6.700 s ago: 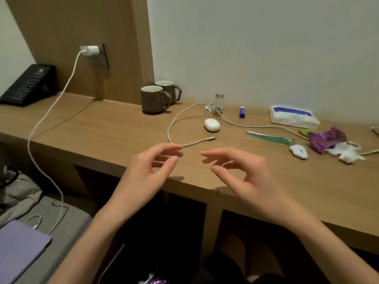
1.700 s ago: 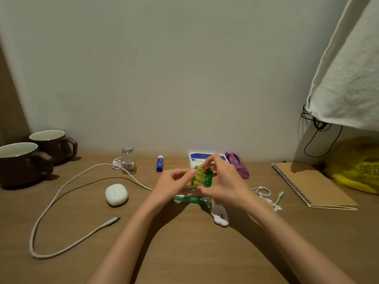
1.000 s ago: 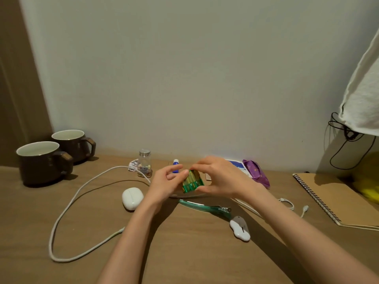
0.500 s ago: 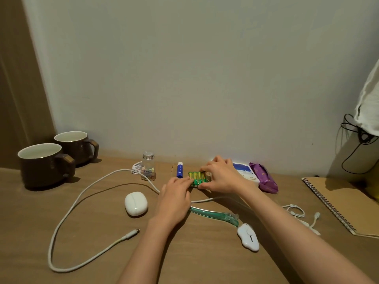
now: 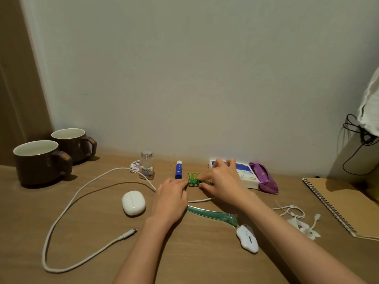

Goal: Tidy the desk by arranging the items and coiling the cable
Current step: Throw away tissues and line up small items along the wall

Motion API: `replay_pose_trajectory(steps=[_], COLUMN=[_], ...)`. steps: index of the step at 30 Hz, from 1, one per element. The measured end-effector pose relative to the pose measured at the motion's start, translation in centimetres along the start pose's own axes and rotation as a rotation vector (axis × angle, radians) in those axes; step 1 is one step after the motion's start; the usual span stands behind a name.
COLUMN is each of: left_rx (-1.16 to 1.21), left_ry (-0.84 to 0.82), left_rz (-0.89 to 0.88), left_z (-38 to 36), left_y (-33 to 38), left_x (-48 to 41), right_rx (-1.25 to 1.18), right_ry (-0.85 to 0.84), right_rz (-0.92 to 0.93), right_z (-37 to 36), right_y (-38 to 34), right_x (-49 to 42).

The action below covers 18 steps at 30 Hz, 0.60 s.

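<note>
My right hand [image 5: 223, 181] pinches the pack of green batteries [image 5: 194, 179] between thumb and forefinger, its other fingers reaching over onto the tissue pack [image 5: 247, 177]. My left hand [image 5: 171, 199] lies flat on the desk [image 5: 184, 259], its straight fingertips touching the pack's left edge. The pack sits at the far side, between the blue stick [image 5: 178, 170] on its left and the tissue pack on its right.

I judge the batteries dense for their size and rigid. Their shrink wrap is probably slick, so squeezing the long sides should suit better than lifting by one end.

The white cable [image 5: 43, 256] sprawls in a wide loop across the left of the desk, uncoiled, its plug [image 5: 128, 234] lying free near me. It looks light, limp and a bit springy. I would take it just behind the plug and gather loops into one palm, since loose coils will likely spring open.
</note>
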State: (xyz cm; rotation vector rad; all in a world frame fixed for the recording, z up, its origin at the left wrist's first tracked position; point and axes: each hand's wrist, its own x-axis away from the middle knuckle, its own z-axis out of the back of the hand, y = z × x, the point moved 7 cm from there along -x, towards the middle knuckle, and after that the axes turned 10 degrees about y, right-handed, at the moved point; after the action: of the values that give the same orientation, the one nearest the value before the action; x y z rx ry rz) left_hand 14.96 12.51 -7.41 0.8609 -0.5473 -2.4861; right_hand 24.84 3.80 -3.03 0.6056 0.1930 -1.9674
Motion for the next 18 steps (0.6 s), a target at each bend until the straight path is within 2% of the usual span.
replay_pose_trajectory(steps=[5,10,18], left_rx=[-0.026,-0.01,0.017], left_ry=[-0.013,-0.012,-0.014], left_rz=[0.008,0.016,0.023], left_z=[-0.1,-0.2,-0.3], left_y=[-0.1,-0.2,-0.4], left_x=[0.0,-0.1,-0.1], right_rx=[0.103,0.189,0.219], right_ry=[0.018,0.007,0.005], right_rz=[-0.013,-0.107,-0.219], right_z=[-0.1,-1.1,-2.4], right_y=[0.3,0.5,1.5], right_x=[-0.3,-1.7,-3.8])
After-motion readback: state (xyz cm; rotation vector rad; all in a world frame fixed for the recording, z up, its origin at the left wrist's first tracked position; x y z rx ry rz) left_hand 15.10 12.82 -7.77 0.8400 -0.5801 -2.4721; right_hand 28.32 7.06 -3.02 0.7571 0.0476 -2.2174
